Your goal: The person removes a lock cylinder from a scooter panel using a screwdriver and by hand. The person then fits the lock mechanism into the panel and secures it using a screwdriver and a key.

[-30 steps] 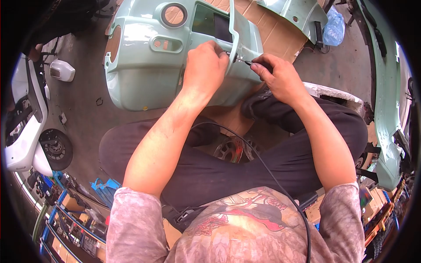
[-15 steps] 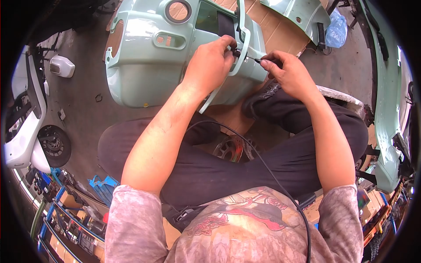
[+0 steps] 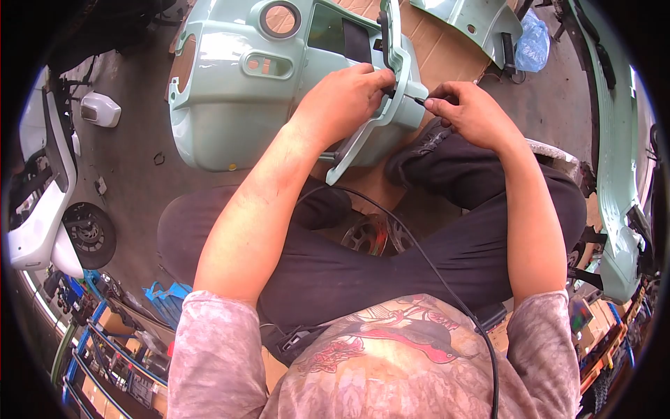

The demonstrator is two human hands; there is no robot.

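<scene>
A light green plastic body panel (image 3: 230, 119) lies in front of me, with a round hole and a slot in it. Over its right side is a narrow green trim piece (image 3: 396, 59) with black strips along its inner side. Closed fingers of my left hand (image 3: 349, 98) grip the middle of this trim; their tips are partly hidden behind it. My right hand (image 3: 471, 115) pinches a thin tool (image 3: 417, 100) with a dark handle and slim metal shaft, like a small screwdriver. Its tip meets the trim's outer edge, opposite my left fingers.
Cardboard (image 3: 440, 49) lies under the panels. Another green panel (image 3: 474, 21) and a blue plastic bag (image 3: 532, 43) are at the upper right. A long green part (image 3: 614, 174) stands at right. A black cable (image 3: 433, 269) crosses my lap. A white housing (image 3: 101, 109) lies left.
The green trim piece has shifted right and tilted, showing more of its face and black strips. My left hand has moved slightly right with it; my right hand has moved slightly right with the tool.
</scene>
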